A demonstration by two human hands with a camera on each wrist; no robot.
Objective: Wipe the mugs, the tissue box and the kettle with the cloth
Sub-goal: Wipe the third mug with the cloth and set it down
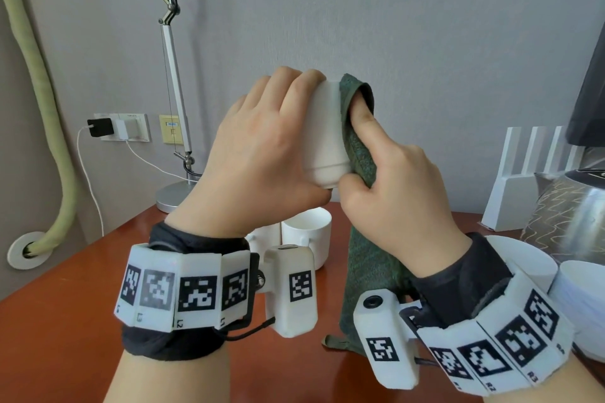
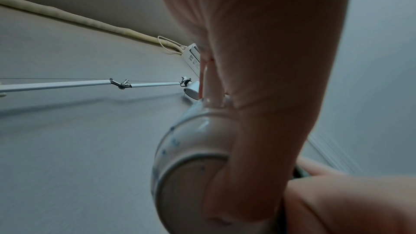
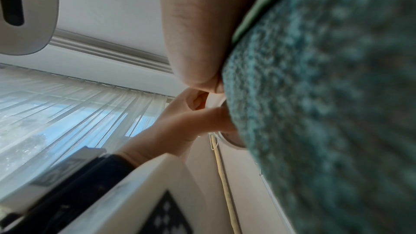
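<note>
My left hand [image 1: 262,141] grips a white mug [image 1: 325,134] held up above the table, its base toward me; the left wrist view shows that mug [image 2: 186,163] from below, under my fingers. My right hand [image 1: 389,180] holds the dark green cloth [image 1: 360,154] against the mug's right side, index finger tucked inside a fold. The cloth hangs down to the table and fills the right wrist view as blurred green cloth [image 3: 326,113]. Another white mug [image 1: 309,232] stands on the table below. The metal kettle [image 1: 573,209] sits at the far right.
The brown table [image 1: 65,330] carries white bowls [image 1: 576,304] at the right, near my right wrist. A white slotted rack [image 1: 520,186] stands by the wall. A desk lamp [image 1: 173,75] rises behind, its base [image 1: 173,196] at the table's back edge. A wall socket [image 1: 121,127] holds chargers.
</note>
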